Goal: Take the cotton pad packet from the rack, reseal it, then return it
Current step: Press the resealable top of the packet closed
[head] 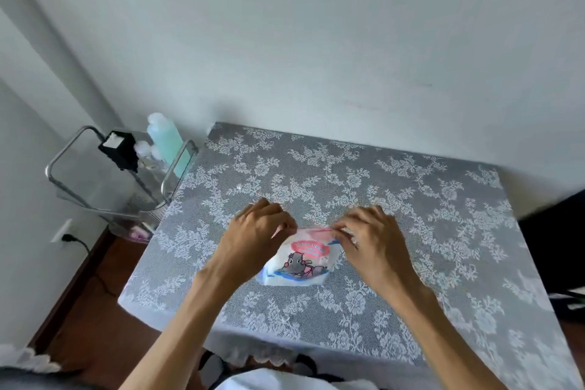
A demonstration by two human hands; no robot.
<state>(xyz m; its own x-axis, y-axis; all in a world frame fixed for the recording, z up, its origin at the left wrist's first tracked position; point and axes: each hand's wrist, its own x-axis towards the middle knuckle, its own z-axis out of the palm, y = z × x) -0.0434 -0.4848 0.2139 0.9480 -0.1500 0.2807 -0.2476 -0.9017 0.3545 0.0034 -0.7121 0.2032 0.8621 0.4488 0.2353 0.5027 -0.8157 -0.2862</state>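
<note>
your left hand (258, 228) and right hand (368, 233) are both on the cotton pad packet (297, 258), which lies on the bench (411, 199) in front of you, roughly in the middle of the lace cloth (348, 174). each hand has its fingers curled in and pinched on the packet's far edge, the left at the left corner, the right at the right corner, with the pink strip stretched between them. the packet's printed face, with a grey cartoon animal, points up. the rack (117, 174) stands just beside the bench's far left corner, well apart from the packet. in it you have a pale green bottle (164, 139) and a black box (118, 149) near the wall end.
</note>
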